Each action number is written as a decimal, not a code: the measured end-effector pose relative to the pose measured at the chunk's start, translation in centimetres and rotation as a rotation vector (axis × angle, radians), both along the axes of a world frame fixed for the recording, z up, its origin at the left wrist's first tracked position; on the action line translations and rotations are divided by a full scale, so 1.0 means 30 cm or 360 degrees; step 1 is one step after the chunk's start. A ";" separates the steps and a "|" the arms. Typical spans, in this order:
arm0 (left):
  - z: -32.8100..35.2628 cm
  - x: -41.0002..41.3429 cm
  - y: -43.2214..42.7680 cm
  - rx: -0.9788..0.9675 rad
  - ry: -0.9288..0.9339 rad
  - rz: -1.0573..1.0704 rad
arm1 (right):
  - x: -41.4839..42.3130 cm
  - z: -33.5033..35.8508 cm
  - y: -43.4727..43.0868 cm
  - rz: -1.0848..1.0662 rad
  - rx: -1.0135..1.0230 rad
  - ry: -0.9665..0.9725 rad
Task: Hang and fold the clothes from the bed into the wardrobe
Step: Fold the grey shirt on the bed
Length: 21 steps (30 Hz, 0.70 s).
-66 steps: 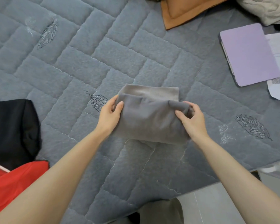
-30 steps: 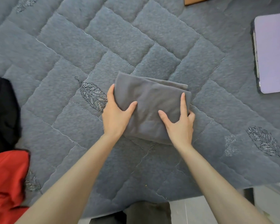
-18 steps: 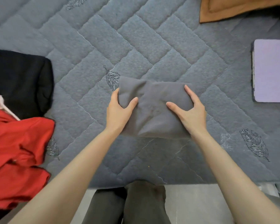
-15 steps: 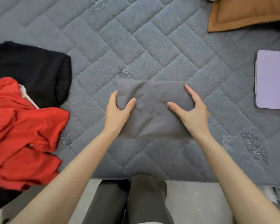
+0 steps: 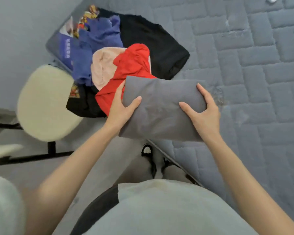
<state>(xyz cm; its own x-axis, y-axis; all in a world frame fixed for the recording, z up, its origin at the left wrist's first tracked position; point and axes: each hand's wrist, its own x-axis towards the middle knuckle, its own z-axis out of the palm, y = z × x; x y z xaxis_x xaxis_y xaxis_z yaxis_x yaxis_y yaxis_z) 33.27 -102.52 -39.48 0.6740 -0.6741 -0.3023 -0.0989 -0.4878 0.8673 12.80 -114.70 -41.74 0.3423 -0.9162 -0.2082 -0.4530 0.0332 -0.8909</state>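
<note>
Garment — grey, folded into a thick rectangle — held at both ends, at the near edge of the bed, w/ its lower left corner out past the edge over the floor. Left hand grips the left end: thumb on top, fingers tucked out of sight behind. Right hand grips the right end, thumb on top & fingers curled round the side. Just behind the left hand, a pile of loose clothes lies at the bed's corner — red piece nearest, then beige, blue & black. Round cream seat stands on the floor, left of the bed.
</note>
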 end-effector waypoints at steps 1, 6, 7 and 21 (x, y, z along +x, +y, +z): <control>0.018 0.025 0.049 0.0002 -0.0005 0.0092 | 0.049 0.013 0.012 0.0090 0.0008 -0.0008; 0.101 0.054 0.303 -0.0061 0.0024 0.0573 | 0.261 0.077 0.085 0.0593 0.0006 -0.0033; 0.114 0.038 0.352 -0.0089 0.0032 0.0692 | 0.292 0.091 0.104 0.0696 -0.0002 -0.0039; 0.286 -0.376 1.001 -0.0422 -0.0032 0.2130 | 0.495 0.296 0.636 0.2007 -0.0075 -0.0202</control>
